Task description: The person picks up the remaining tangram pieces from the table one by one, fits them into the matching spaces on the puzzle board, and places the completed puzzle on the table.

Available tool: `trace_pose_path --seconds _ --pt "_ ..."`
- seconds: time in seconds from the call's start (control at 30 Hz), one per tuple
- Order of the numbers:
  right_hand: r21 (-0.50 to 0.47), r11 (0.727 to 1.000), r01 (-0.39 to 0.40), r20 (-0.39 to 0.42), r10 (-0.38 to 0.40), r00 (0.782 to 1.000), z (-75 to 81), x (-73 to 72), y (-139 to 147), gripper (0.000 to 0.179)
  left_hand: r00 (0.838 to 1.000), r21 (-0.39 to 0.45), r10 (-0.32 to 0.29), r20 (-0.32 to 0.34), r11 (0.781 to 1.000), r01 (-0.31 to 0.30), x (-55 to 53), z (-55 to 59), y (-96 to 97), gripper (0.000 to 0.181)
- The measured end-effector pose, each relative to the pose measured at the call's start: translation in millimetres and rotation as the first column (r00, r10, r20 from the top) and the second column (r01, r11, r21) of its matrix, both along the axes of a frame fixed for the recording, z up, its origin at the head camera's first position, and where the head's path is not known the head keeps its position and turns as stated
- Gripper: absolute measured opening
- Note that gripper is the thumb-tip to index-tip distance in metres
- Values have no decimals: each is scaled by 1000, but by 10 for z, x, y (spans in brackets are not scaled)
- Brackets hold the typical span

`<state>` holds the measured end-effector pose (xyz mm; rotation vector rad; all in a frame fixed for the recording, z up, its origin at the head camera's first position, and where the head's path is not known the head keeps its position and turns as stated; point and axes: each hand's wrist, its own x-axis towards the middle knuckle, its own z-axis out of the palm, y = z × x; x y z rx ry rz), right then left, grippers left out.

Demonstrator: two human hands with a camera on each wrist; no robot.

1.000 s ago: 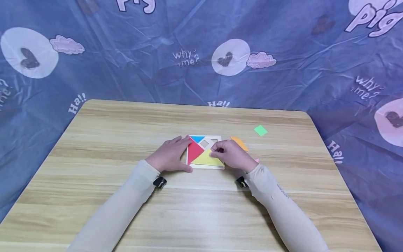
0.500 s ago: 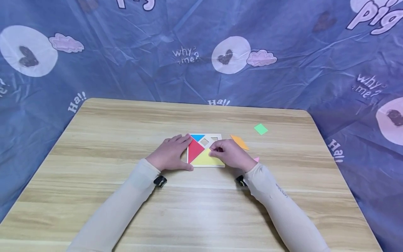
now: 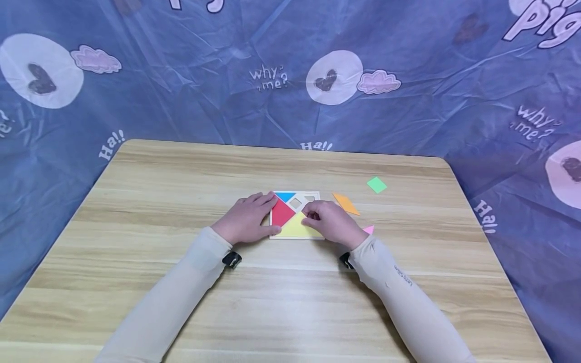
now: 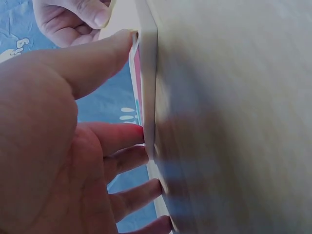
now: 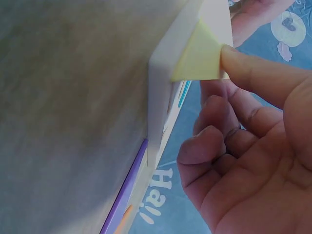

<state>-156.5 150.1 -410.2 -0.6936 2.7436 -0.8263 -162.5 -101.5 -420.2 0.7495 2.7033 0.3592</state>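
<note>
A white tangram board (image 3: 297, 238) lies mid-table with a red triangle (image 3: 281, 214) and a blue triangle (image 3: 285, 195) in it. Across its front part sits a yellow triangle (image 3: 295, 228). My left hand (image 3: 246, 219) spans the board's left side, fingertips at the edge and thumb on the yellow triangle's front left corner. With thumb and curled fingers, my right hand (image 3: 335, 220) pinches the yellow triangle near its middle; in the right wrist view, one corner of the yellow triangle (image 5: 202, 56) overhangs the board's edge (image 5: 158, 92). The right hand covers the board's right side.
Right of the board lie an orange parallelogram (image 3: 347, 203) and, farther back, a green square (image 3: 376, 184). A pink piece (image 3: 369, 230) shows partly beside the right wrist. The wooden table (image 3: 290, 302) ends against a blue printed cloth (image 3: 204, 96).
The yellow triangle has shifted toward the board's front edge, and the gap there has narrowed. The left thumb has moved from the front edge onto the yellow triangle's corner.
</note>
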Motion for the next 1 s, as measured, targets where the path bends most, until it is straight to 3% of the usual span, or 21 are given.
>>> trace_pose_path --seconds 0.33,0.83,1.0 --pt "116 993 7 17 -10 1000 9 1 -12 17 1000 2 1 -13 1000 -1 -30 -12 -3 90" --pt "118 993 16 30 -20 999 -3 14 -16 27 1000 26 -2 -1 1000 2 -27 22 -12 91" --pt "123 992 13 38 -18 999 -7 15 -20 23 1000 47 -5 12 999 4 -22 16 -43 102"
